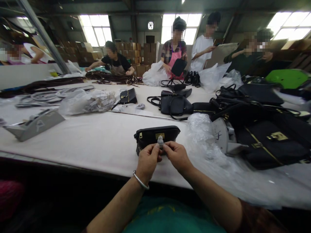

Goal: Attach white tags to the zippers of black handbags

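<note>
A small black handbag [145,137] stands on the white table close in front of me, with a gold clasp on its front. Before the clasp is a small, crumpled-looking light grey piece [160,141], whose kind I cannot make out. My left hand [150,158], with a bracelet at the wrist, pinches it between thumb and fingers. From the other side my right hand [177,156] pinches it too, thumb and index finger closed. The fingers hide the lower front of the bag.
Clear plastic wrap [200,132], a tape dispenser [223,136] and large black bags [264,139] crowd the right. Another tape dispenser [36,124] stands left. Black bags [175,103] and straps [111,77] lie farther back, where several people work.
</note>
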Demonstrator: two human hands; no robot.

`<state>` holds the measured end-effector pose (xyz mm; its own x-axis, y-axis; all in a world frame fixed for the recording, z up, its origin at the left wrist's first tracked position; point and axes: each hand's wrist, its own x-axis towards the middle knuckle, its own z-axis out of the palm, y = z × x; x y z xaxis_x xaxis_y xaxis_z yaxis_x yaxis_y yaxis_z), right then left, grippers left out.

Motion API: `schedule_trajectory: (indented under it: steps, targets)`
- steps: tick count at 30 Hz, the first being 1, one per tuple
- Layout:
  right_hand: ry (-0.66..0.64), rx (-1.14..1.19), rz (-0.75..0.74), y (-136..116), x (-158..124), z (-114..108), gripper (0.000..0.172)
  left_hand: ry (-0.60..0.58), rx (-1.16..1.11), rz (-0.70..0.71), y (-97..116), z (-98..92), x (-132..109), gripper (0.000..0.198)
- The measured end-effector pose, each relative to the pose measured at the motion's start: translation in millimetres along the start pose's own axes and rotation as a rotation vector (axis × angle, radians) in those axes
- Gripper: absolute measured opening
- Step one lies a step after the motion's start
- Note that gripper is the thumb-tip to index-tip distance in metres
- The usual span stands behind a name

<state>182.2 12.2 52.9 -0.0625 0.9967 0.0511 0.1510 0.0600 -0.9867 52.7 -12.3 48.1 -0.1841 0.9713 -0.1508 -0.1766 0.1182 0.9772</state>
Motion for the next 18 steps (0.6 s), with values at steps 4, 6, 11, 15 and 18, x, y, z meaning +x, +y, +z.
schedule_trajectory:
  steps: [4, 6, 11, 15, 18]
  targets:
    - [-0.076, 0.271, 0.144, 1, 0, 5, 0.026, 0.009, -0.077, -0.032, 2, 1.0, 2, 0.039]
    - [-0.098, 0.407, 0.211, 0, -1, 8, 0.027, 0.002, -0.157, -0.087, 4, 4.0, 3, 0.038]
    - [-0.136, 0.591, 0.386, 3, -2, 9, 0.032, -0.02, -0.117, -0.099, 1, 6.8, 1, 0.036]
    - [-0.135, 0.371, 0.416, 18, -9, 5, 0.037, -0.113, 0.179, 0.012, -8, -5.9, -6, 0.034]
    - [-0.134, 0.264, 0.406, 35, -21, -2, 0.034, -0.113, 0.321, 0.098, -13, -29.7, -14, 0.031]
